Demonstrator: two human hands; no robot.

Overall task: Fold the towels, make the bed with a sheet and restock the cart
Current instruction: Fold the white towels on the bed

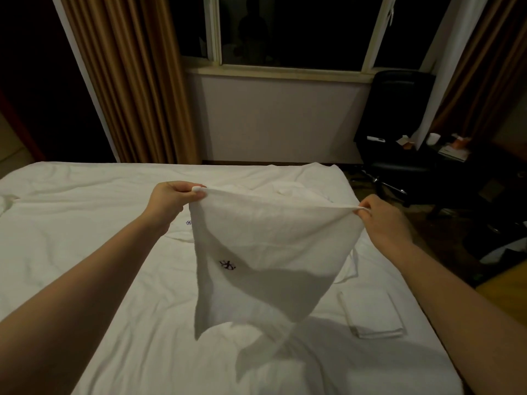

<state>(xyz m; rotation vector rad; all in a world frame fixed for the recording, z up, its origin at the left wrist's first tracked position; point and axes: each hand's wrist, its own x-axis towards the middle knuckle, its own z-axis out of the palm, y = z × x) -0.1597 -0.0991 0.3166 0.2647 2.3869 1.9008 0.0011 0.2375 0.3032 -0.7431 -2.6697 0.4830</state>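
Your left hand (171,202) has its grip closed on one top corner of the towel (271,243), pinched between thumb and fingers. Your right hand (383,223) pinches the opposite top corner the same way. With the hands spread apart, the two grips draw the top edge taut. The cloth hangs flat toward you, so you can judge its shape before folding, and the dark logo (227,265) shows on the near face.

The lower edge hangs uneven, with the left bottom corner pointing down and free and the right side drawn inward. It will probably need a shake or a lay-down to square it. The towel hangs in the air over the bed (85,238). Whether its lowest corner brushes the sheet, you cannot tell, since its shadow merges with it.

The wrinkled sheet offers wide room ahead and to your left for spreading the towel out. On your right, a folded towel (373,315) lies near the bed's right edge, so lay the new one clear of it. Beyond that edge the bed drops to the floor, with a black chair (399,115) well apart.
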